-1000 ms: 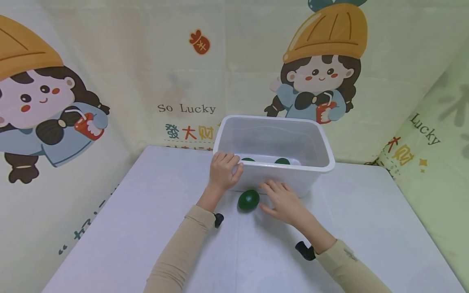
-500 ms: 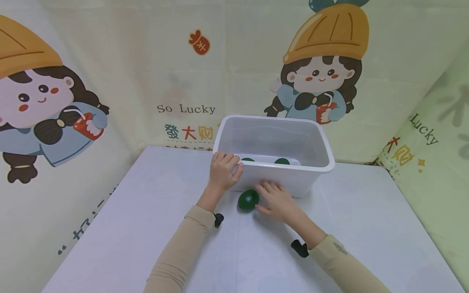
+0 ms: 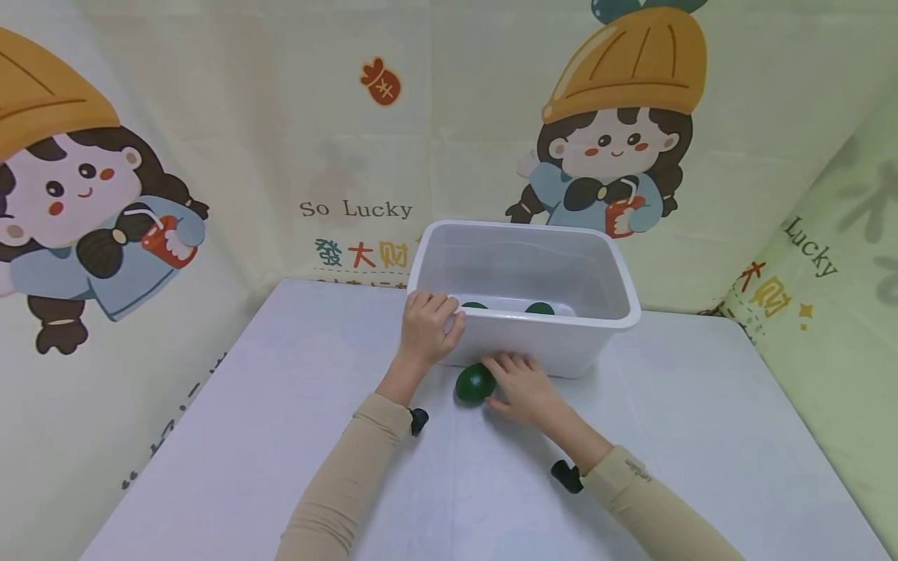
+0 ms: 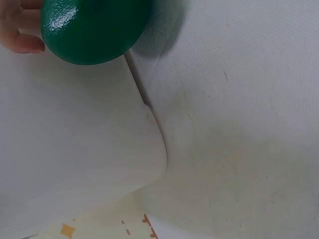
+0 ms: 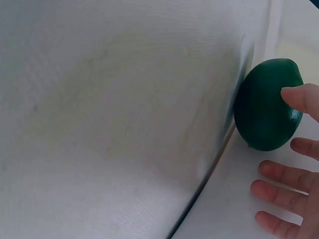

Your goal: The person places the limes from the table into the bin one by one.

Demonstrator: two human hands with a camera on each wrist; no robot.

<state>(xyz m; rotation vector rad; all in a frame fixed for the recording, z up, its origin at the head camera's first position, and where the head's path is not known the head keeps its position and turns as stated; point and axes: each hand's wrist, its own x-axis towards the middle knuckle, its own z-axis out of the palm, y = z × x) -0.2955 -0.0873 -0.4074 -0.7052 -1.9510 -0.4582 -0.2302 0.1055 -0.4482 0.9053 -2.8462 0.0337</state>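
Observation:
A glossy dark green egg-shaped fruit [image 3: 474,385], much like an avocado, lies on the table in front of a white plastic bin [image 3: 561,347]. My left hand [image 3: 426,331] grips the bin's near rim at its left corner. Beside the fruit, on its right, is my right hand [image 3: 528,392], its fingers spread and the fingertips right at its side. In the right wrist view the thumb [image 5: 302,98] overlaps the fruit [image 5: 268,105]. Two similar green fruits [image 3: 540,309] show partly over the rim, inside the bin; their lower parts are hidden.
A white table [image 3: 337,343] carries the bin near its back edge. Behind and at the sides hangs a pale printed cloth [image 3: 470,140] with cartoon figures. Black camera mounts [image 3: 567,476] sit at both wrists.
My right hand has moved left, from a small gap up to the green fruit's right side. The left hand, the bin and the fruit have stayed in place.

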